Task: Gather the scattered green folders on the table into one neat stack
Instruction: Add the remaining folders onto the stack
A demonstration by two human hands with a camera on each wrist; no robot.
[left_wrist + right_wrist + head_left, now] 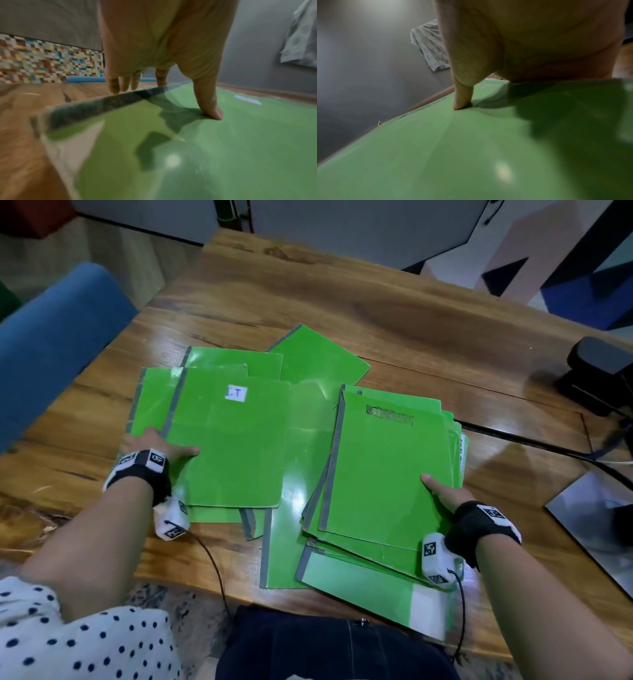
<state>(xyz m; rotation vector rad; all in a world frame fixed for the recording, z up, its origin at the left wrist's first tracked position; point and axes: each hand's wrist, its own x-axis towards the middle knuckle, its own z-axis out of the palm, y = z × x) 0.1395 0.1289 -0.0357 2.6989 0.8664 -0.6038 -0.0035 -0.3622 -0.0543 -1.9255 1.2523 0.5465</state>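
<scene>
Head view: green folders lie overlapping on a wooden table, filling the centre of the frame. At left centre, the left hand grips the labelled folder, which carries a small white tag reading "I.T" near its upper edge. The thumb lies on the cover and the fingers pass under the grey-taped spine edge. This folder tops a loose left pile whose sheets are fanned out toward the upper left.

At right centre, the right hand holds the top folder of the right pile, thumb on the cover near its right edge; its fingers are hidden beneath. The lower folders of this pile splay toward the bottom of the frame and overhang the table's near edge. A single folder lies askew at upper centre, and another sits between the two piles.

Left wrist view: the thumb presses the green cover while the fingers curl past the spine.

Right wrist view: the thumb presses on green, and the fingers are out of sight.

A blue chair stands at left, and a black device at the right edge.
</scene>
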